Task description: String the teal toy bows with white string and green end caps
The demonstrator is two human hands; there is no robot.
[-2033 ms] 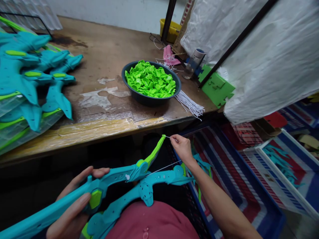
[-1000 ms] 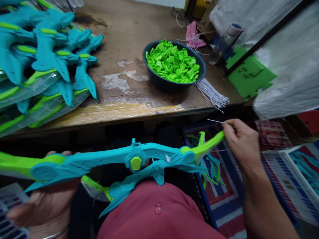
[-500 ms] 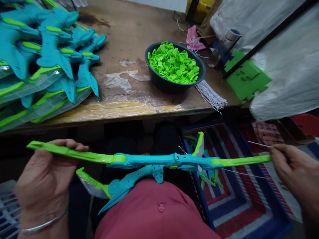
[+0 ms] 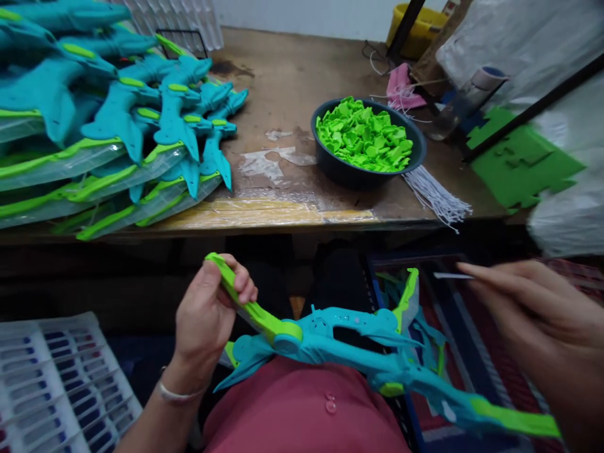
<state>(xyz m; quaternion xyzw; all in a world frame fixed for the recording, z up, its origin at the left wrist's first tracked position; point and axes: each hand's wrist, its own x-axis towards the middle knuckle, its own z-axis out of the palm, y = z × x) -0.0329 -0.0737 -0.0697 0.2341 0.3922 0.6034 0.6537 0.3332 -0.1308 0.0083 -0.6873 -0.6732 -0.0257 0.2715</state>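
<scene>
A teal and lime-green toy bow (image 4: 349, 343) lies slanted across my lap, over a pink shirt. My left hand (image 4: 207, 314) is closed round its green upper limb tip. My right hand (image 4: 533, 314) hovers to the right with fingers pinched on a thin white string (image 4: 446, 275); it is blurred. The bow's other green limb runs down to the lower right, under my right hand. A second teal bow piece (image 4: 245, 362) sits beneath it on my lap.
A wooden table (image 4: 283, 82) carries a stack of bagged teal bows (image 4: 108, 126) at the left, a dark bowl of green plastic parts (image 4: 365, 135), a bundle of white strings (image 4: 436, 195) and a green foam piece (image 4: 523, 160). A white crate (image 4: 61, 377) sits lower left.
The bow has swung from level to slanting down to the right. My left hand moved in toward the middle, still on the green tip. My right hand came off the bow's right tip, holding string.
</scene>
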